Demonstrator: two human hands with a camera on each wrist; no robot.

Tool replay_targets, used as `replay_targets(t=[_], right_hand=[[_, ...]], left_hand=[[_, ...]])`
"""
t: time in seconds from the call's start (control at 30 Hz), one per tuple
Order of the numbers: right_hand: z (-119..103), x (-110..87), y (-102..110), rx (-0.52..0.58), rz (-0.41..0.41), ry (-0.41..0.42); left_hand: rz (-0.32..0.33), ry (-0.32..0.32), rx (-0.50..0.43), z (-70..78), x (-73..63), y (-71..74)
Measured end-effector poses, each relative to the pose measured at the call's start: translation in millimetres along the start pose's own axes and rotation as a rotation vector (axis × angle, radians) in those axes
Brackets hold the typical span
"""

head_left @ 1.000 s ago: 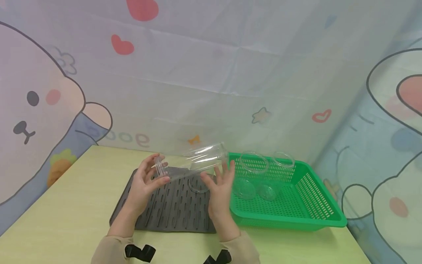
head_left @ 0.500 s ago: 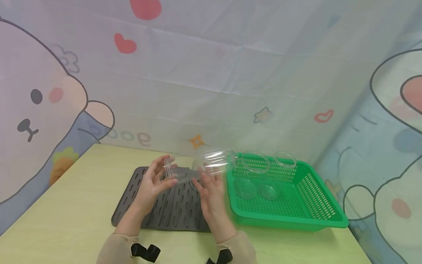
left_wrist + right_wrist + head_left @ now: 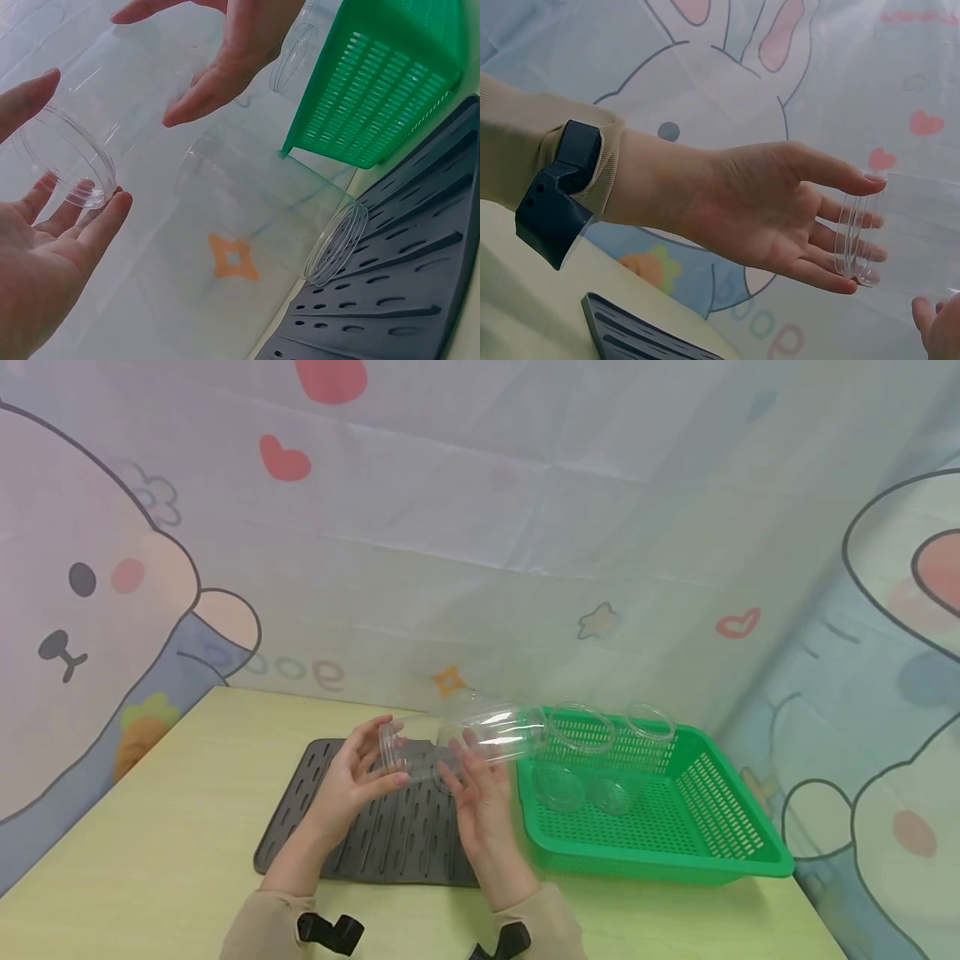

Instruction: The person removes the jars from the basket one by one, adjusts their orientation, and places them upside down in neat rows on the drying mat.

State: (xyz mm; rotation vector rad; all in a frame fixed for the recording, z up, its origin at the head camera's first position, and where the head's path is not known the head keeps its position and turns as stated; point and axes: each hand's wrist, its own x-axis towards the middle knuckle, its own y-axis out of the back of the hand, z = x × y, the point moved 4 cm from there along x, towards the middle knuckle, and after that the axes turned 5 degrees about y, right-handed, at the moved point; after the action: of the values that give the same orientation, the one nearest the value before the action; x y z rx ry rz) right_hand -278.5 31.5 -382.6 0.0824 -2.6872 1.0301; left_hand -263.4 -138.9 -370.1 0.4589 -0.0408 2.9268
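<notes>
At the far left of my head feed, a printed bear (image 3: 75,543) shows on the hanging cloth (image 3: 480,527), with the pale yellow table (image 3: 135,810) below it. Next along, I have a beige sleeve with a black wrist mount (image 3: 330,933), then the left hand (image 3: 352,785). Its grip is closed round the threaded end of a clear jar (image 3: 501,733), thumb on one side and fingers on the other; my right wrist feed confirms that. The jar is held up off the table, lying nearly level, its threaded end to the left.

Under the hands lies a dark grey slotted mat (image 3: 397,843). On my left wrist feed I can see a second jar (image 3: 262,210) standing on it, threaded rim down.

Further right, the right hand (image 3: 483,806) is at the middle of the held jar, thumb and fingers spread and fairly straight along it; that grip is not clenched, and I can't tell how firmly it presses.

The jar's far end overlaps the corner of a green basket (image 3: 663,860), in which I count two more jars (image 3: 572,758), side by side, their rims up near the back wall.
</notes>
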Motion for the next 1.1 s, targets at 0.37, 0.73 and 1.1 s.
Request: replay_targets(t=[0.37,0.73,1.1], right_hand=[[-2,0.7,-1,-0.019,-0.027,0.014],[-4,7.2,-5,-0.087,-0.019,0.07],[-4,17.3,-10,-0.349,-0.117,0.231]], left_hand=[[-0.023,0.049,0.061,-4.2,-0.6,5.3],[-0.027,0.06,0.1,-4.1,-3.3,17.4],[0.191,0.08,0.146,-16.6,-9.4,58.2]])
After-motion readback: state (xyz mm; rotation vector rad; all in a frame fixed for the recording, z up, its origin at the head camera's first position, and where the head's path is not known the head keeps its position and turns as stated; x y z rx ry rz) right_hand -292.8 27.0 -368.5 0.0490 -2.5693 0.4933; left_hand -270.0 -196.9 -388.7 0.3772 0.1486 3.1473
